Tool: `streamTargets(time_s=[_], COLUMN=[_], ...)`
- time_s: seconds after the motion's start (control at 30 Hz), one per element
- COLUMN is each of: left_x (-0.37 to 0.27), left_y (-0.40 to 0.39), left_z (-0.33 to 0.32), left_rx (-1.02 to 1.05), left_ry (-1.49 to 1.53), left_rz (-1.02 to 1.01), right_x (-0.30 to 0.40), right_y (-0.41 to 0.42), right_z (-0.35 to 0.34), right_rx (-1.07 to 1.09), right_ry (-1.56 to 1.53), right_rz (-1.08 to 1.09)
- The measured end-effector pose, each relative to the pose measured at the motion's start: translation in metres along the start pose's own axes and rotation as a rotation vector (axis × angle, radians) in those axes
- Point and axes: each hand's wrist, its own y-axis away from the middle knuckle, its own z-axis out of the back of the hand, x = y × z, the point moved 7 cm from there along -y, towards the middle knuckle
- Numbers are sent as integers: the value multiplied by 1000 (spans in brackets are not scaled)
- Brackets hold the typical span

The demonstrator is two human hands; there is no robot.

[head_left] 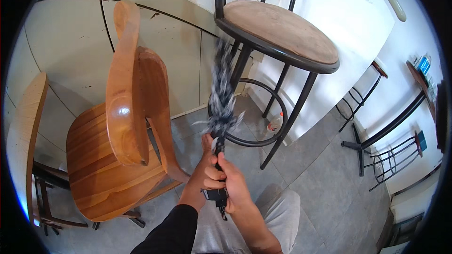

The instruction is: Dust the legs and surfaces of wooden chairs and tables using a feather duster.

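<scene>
A black-and-white feather duster (pixel 223 113) is held upright in the picture in front of me, its upper end blurred. My right hand (pixel 231 183) wraps the dark handle below the feathers, and a black tag-like piece hangs by the wrist. Just above and to the left, my left hand (pixel 208 143) is at the base of the feathers, mostly hidden behind the duster, so its grip cannot be made out. The duster's tip overlaps the legs of a black metal bar stool with a round brown seat (pixel 282 30).
A wooden chair (pixel 120 130) stands at the left, beside a wooden tabletop edge (pixel 30 130). Pale cabinet panels (pixel 159 56) line the wall. A plastic bottle (pixel 274 122) is on the floor behind the stool's foot ring. More stools and a pedestal table (pixel 392 123) stand at the right.
</scene>
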Motion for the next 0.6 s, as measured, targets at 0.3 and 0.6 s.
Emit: streamTargets(time_s=[0.3,0.6], left_x=[-4,6], left_y=[-8,-7], left_z=[-1,5], left_rx=[-261,-37], left_ry=[-276,113], left_rz=[-207,14], right_x=[4,-5], right_y=[28,4], right_z=[-33,1], right_rx=[71,-22], right_ry=[132,-69], right_rz=[24,-83])
